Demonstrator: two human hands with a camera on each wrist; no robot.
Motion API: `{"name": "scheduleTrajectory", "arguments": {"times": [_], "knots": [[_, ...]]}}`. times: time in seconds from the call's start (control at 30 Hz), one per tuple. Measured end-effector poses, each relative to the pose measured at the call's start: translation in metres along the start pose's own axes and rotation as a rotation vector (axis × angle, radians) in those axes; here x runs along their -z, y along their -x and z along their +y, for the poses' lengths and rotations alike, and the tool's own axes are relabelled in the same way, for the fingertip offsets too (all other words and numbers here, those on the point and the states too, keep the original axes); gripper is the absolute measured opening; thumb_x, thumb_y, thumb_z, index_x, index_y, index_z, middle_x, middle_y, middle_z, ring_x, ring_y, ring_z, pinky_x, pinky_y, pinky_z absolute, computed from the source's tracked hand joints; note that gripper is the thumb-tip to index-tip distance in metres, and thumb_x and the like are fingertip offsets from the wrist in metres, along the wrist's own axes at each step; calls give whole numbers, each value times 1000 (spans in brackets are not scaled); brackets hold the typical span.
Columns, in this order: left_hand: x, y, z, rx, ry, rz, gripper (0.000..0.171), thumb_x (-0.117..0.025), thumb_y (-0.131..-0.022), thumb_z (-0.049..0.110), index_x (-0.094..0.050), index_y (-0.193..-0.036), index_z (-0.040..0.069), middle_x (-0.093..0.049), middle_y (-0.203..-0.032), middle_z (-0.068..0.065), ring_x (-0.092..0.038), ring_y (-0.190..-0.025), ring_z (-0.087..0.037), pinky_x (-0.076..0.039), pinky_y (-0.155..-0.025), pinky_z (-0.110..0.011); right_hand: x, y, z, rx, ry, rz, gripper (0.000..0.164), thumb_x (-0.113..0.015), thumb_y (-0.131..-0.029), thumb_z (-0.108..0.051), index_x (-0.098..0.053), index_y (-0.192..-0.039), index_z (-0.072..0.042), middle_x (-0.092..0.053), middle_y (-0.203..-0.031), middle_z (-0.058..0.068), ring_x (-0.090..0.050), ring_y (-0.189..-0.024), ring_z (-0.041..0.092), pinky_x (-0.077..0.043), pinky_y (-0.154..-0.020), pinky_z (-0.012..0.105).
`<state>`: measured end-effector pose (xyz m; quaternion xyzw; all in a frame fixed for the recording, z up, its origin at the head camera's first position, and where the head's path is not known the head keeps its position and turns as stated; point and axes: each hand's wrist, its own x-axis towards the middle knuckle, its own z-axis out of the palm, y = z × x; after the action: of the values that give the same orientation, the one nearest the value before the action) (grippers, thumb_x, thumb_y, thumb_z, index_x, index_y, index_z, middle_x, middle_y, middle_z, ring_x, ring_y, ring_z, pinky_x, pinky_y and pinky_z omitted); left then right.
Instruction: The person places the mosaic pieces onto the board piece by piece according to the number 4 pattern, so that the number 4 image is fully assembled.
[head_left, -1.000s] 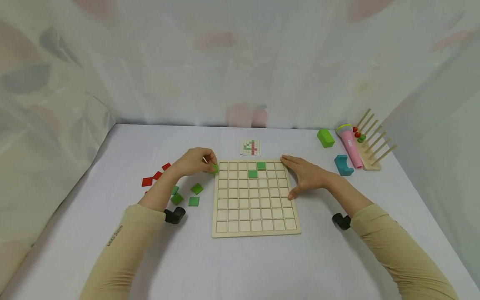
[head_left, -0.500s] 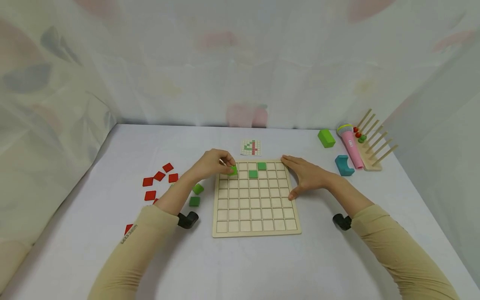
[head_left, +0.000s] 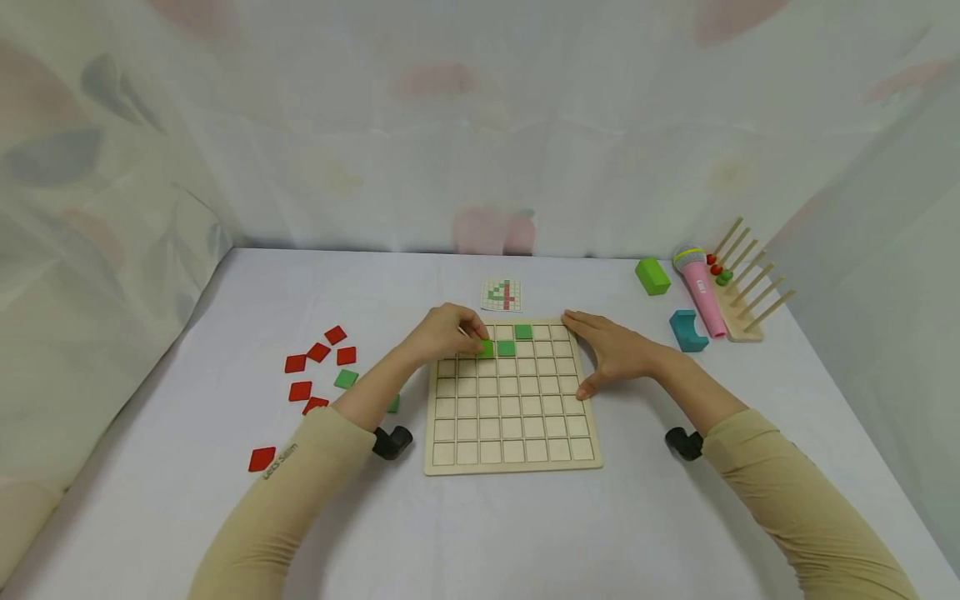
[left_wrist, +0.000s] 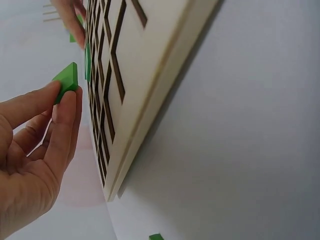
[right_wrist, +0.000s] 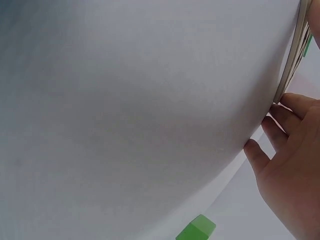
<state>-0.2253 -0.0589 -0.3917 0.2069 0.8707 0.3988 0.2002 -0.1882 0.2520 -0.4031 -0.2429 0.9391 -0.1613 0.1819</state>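
Observation:
My left hand (head_left: 448, 333) pinches a green square tile (left_wrist: 67, 82) between thumb and fingertips. In the left wrist view the tile is tilted and held just off the wooden grid board (head_left: 510, 429). From the head view it appears over the second row, left of a green tile (head_left: 506, 348) lying in a cell. Another green tile (head_left: 522, 332) sits in the top row. My right hand (head_left: 618, 350) rests along the board's right edge, fingers spread, thumb on the side and fingertips at the far corner. Part of the board's upper left lies hidden behind my left hand.
Several red tiles (head_left: 301, 391) and a green tile (head_left: 346, 379) lie left of the board. Behind it is a small pattern card (head_left: 501, 295). At right are a green block (head_left: 652, 277), a teal block (head_left: 687, 331), a pink microphone (head_left: 702, 296) and a pegged wooden stand (head_left: 742, 325).
My left hand has carried the green tile rightward from the board's left edge to beside the second-row tile. My right hand has stayed at the board's right edge.

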Motion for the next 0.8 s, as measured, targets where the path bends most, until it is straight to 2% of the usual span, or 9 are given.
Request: {"name": "scheduleTrajectory", "arguments": {"times": [0.27,0.8], "knots": [[-7,-1,1,24,-6,-53,9,-77,-82,10,-72,-90,8,-68,-78,-1,-61,-68,-12,-48,-67,-22,-1,0,-1,-11,-6,-5,129,-86,-63,-55,-17,-156,0,-17,-166,18,-16,-154,40,-21,-122,59],[-12,1,3,-19,-134,-33,7,-79,-82,12,-73,-84,10,-73,-82,-3,-60,-73,-12,-46,-72,-23,-1,0,1,-9,-4,1,129,-86,-62,-56,-17,-157,0,-16,-166,18,-16,-154,39,-20,-122,59]]}}
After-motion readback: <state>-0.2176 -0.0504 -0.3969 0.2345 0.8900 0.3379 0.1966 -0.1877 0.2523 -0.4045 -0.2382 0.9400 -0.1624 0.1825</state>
